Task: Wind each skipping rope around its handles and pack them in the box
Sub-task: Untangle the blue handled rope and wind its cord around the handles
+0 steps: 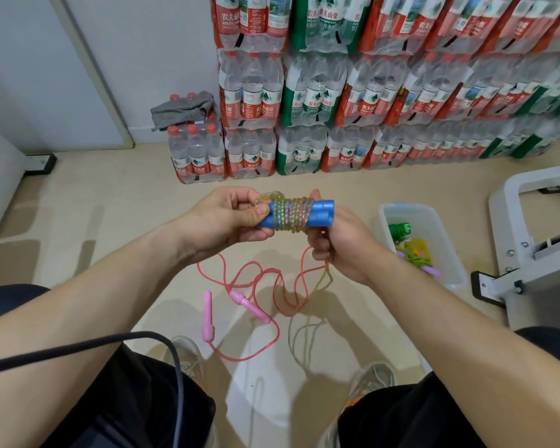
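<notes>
Gripping the left end of the 2 blue handles [320,213], the left hand [230,218] clamps them side by side, its thumb pinning the coils so they cannot slip. The right hand [340,250] curls round the slack multicoloured rope [290,215] beneath, probably to feed another turn. A pink-handled rope [249,304] lies on the floor (unwound). The clear box [434,226] sits to the right, near enough for packing.

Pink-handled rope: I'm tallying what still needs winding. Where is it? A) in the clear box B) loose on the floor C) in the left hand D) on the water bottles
B: the pink-handled rope lies uncoiled on the floor, while the left hand and right hand hold the blue-handled rope.
</notes>
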A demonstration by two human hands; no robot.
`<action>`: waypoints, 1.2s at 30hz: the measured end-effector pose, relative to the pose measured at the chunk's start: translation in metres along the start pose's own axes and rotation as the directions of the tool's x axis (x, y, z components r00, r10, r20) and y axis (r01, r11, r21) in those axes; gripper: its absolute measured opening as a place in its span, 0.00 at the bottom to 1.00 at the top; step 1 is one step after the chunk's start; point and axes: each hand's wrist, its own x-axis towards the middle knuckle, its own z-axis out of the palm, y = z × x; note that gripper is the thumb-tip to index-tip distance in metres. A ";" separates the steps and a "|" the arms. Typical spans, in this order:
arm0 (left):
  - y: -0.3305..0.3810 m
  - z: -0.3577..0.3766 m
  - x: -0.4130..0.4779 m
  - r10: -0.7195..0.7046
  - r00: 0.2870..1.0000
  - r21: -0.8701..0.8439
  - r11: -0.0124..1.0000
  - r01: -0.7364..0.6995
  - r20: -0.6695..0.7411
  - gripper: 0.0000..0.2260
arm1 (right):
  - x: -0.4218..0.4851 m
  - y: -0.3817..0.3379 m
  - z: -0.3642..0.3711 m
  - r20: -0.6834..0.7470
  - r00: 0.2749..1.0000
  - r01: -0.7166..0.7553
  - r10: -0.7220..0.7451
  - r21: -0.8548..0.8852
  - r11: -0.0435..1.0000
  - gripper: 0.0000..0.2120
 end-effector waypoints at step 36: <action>0.000 0.002 0.004 0.064 0.991 0.362 0.927 -0.102 0.118 0.03 | -0.002 -0.004 -0.036 0.239 0.970 0.087 -0.035 -0.211 0.974 0.11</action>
